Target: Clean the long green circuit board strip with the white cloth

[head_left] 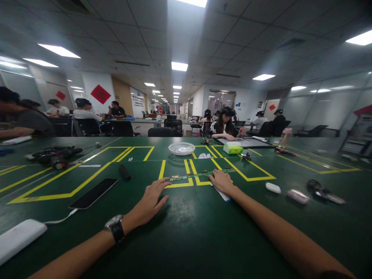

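A long, thin green strip (pixel 192 176), which looks like a circuit board with small gold-coloured parts, lies across the yellow tape marks on the table. My left hand (pixel 151 198), with a watch at the wrist, hovers low at the strip's left end, fingers spread and thumb apart. At the right part of the strip, my right hand (pixel 221 180) rests palm down with its fingers stretched over it. Whether those fingertips press on the strip, I cannot tell. Partly under the right hand lies a flat white-and-blue piece (pixel 223 194).
Beyond the strip stand a white plastic basket (pixel 181 148) and a green tissue pack (pixel 233 148). To the left are a phone (pixel 94 193), a white power bank (pixel 21 238) and a black block (pixel 124 172). A white earbud case (pixel 273 188) sits right. A person works across the table.
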### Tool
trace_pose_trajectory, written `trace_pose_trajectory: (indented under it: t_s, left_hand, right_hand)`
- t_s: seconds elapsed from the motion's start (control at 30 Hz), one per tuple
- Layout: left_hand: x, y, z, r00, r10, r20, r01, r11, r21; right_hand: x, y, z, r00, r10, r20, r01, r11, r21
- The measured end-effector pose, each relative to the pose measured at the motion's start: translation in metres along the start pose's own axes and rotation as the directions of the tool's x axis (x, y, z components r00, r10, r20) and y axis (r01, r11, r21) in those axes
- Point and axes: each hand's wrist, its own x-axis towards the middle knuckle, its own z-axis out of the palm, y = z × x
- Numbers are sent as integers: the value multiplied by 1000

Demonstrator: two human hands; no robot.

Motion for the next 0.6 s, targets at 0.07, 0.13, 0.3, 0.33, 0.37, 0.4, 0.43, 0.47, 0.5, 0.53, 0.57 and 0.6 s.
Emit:
trace_pose_trajectory:
  t_s: [0.07,0.13,0.3,0.33,0.37,0.4,0.43,0.47,0.5,0.53,0.57,0.6]
  left_hand:
    - [0,-1,1,1000,12,9,-12,1000,5]
    - [0,-1,2,1000,19,20,-20,1000,4]
    - [-1,1,0,999,9,39,-9,1000,-8]
    - [-1,1,-1,999,8,39,-7,1000,-10]
    - [-1,2,-2,999,8,39,-7,1000,-13]
    - [-1,2,-2,999,7,38,-7,1000,-16]
    - [-1,3,-3,999,8,38,-7,1000,-20]
    - [-1,3,-4,999,8,38,-7,1000,-25]
    - [0,4,-4,999,6,39,-5,1000,-30]
    - [0,4,-5,999,2,39,-1,999,-37]
    - [1,4,-5,999,-2,38,4,999,-45]
    - [1,4,-5,999,-8,33,10,999,-51]
  right_hand:
    - [1,-1,5,1000,19,21,-19,1000,1]
    - [2,-2,6,999,27,33,-27,1000,3]
    - [0,-3,-5,999,36,-9,-36,999,-15]
    - [0,-4,-8,999,39,-28,-39,999,-25]
    - [0,-4,-11,998,43,-43,-44,998,-35]
    - [0,-4,-13,998,47,-51,-50,998,-45]
    - [1,-3,-16,997,52,-49,-54,997,-55]
    - [1,-3,-18,998,54,-37,-56,996,-62]
    - [2,-2,-19,998,53,-20,-54,996,-68]
    - [3,-2,-21,999,45,-1,-45,997,-71]
    - [4,-2,-22,1000,26,17,-25,997,-69]
    - [5,-2,-23,999,-4,33,6,998,-62]
